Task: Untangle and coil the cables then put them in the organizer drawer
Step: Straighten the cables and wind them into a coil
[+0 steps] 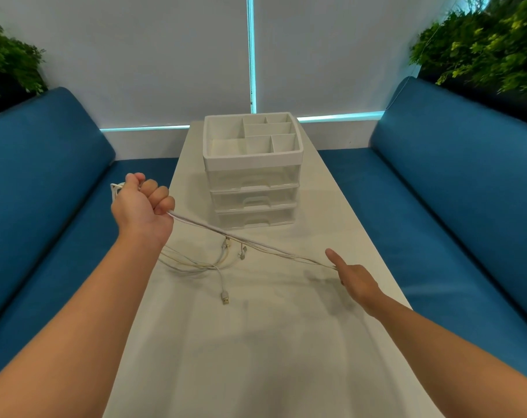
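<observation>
Two blue sofas point(455, 176) are flanking the white desk point(256, 342). Left hand point(141, 206) fingers are gripping thin white cables point(250, 241), stretching taut to the right hand point(357, 280), its fingers pinching them; closed organizer drawer point(253, 197) sits beyond.

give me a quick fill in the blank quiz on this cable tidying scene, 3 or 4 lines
1. The left hand grips a bundle of white cables in a closed ____.
2. The organizer has ____ clear drawers, all closed.
3. A loose USB plug lies on the white ____.
4. The benches on both sides of the table are ____.

Missing words: fist; three; table; blue
</observation>
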`<action>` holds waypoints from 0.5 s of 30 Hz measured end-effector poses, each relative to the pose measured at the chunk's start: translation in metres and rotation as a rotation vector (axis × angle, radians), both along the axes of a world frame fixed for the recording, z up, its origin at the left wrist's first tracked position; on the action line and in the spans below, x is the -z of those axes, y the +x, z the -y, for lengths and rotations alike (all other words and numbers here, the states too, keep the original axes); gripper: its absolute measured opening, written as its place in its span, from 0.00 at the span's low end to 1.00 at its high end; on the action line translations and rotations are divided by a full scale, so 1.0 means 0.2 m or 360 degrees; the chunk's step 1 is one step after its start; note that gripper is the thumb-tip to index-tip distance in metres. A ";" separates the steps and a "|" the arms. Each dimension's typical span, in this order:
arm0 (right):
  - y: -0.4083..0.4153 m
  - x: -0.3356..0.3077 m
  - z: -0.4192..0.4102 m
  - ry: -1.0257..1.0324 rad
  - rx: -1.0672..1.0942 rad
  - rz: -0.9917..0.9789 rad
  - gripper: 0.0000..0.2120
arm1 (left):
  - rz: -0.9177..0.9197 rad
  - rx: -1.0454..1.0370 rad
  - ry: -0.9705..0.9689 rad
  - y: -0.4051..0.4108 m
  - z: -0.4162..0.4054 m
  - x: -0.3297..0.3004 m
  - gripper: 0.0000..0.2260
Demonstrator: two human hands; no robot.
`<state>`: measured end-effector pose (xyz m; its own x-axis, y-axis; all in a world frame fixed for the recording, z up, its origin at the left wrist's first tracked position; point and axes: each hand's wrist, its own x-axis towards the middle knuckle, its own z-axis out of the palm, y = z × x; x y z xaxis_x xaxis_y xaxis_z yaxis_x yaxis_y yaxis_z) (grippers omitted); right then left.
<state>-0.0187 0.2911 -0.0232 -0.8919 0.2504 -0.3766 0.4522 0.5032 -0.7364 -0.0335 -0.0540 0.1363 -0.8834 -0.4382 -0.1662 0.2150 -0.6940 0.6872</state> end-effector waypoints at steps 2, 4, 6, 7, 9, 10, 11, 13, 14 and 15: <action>-0.01 -0.01 0.00 -0.0086 0.0065 -0.0002 0.33 | -0.0011 0.0007 0.0004 0.00 -0.01 -0.01 0.14; -0.01 -0.02 0.00 -0.0233 0.0109 0.0006 0.29 | -0.0023 0.0007 0.0014 0.00 -0.01 -0.01 0.14; 0.00 -0.01 -0.01 -0.0306 0.0065 0.0043 0.28 | -0.0040 0.0002 0.0031 -0.01 0.00 -0.03 0.14; 0.01 0.00 -0.01 -0.0309 0.0024 0.0048 0.28 | -0.0045 0.0000 0.0038 -0.01 -0.01 -0.03 0.14; 0.03 0.03 0.00 -0.0252 -0.0044 0.0010 0.28 | -0.0046 0.0008 0.0044 -0.02 -0.02 -0.04 0.14; 0.04 0.04 0.01 -0.0204 -0.0064 -0.0027 0.28 | -0.0044 0.0014 0.0045 -0.02 -0.03 -0.05 0.14; 0.05 0.06 0.01 -0.0180 -0.0077 -0.0072 0.27 | -0.0042 0.0018 0.0044 -0.02 -0.04 -0.05 0.15; 0.05 0.08 0.01 -0.0184 -0.0105 -0.0151 0.25 | -0.0042 0.0025 0.0042 -0.03 -0.06 -0.06 0.15; 0.05 0.09 0.00 -0.0163 -0.0133 -0.0167 0.25 | -0.0043 0.0030 0.0041 -0.03 -0.07 -0.07 0.15; 0.05 0.10 0.00 -0.0107 -0.0179 -0.0170 0.24 | -0.0045 0.0036 0.0042 -0.03 -0.08 -0.07 0.15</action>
